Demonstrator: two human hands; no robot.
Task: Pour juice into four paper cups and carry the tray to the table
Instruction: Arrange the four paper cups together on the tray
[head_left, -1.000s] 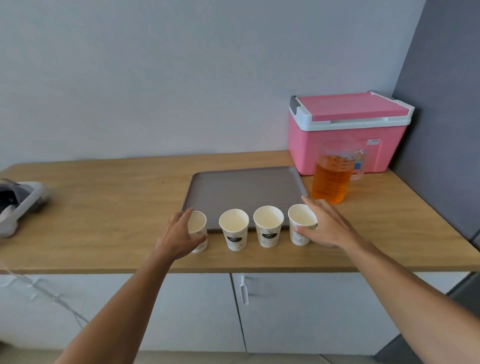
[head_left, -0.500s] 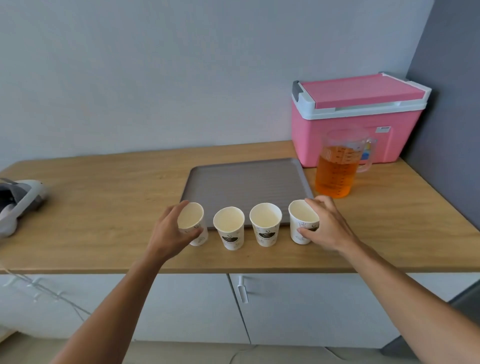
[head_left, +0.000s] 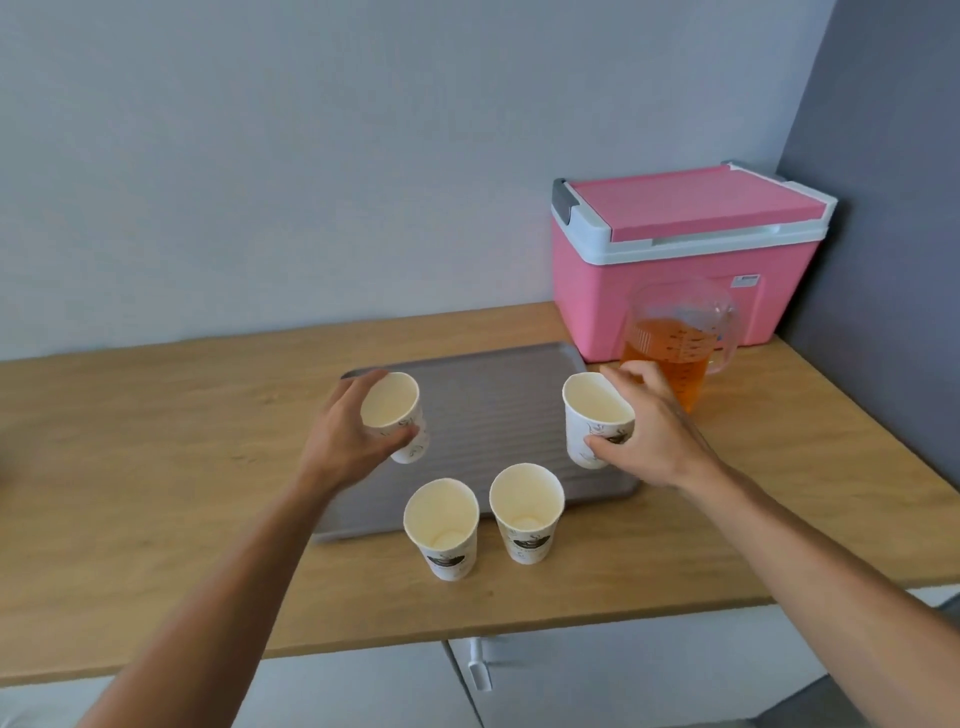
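My left hand (head_left: 347, 435) grips an empty white paper cup (head_left: 393, 410), held tilted above the left part of the grey tray (head_left: 498, 415). My right hand (head_left: 649, 431) grips a second empty paper cup (head_left: 595, 415) over the tray's right part. Two more empty cups (head_left: 442, 527) (head_left: 525, 512) stand upright on the wooden counter just in front of the tray's near edge. A clear measuring jug of orange juice (head_left: 675, 348) stands right of the tray, behind my right hand.
A pink cooler box (head_left: 680, 260) with a white rim sits at the back right against the wall, right behind the jug. A dark wall closes the right side. The wooden counter (head_left: 156, 441) stretches left; white cabinet doors lie below its front edge.
Both hands closed on the two outer cups of the row, lifted them and carried them forward over the tray. The two middle cups stayed in place. The camera tilted down and moved closer.
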